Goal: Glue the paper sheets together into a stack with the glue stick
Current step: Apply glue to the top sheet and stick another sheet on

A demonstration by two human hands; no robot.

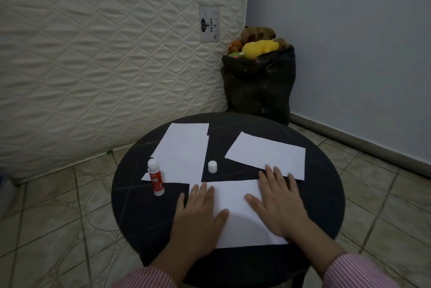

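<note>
Dim room; quilted mattress against wall, tiled floor, blue wall

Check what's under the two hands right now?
Both the left hand and right hand lie flat on the nearest paper sheet, which rests on the black round table. Whether another sheet lies beneath it cannot be seen.

Both hands cover parts of the near sheet.

Pink-and-white pinstriped sleeves on both arms
</note>
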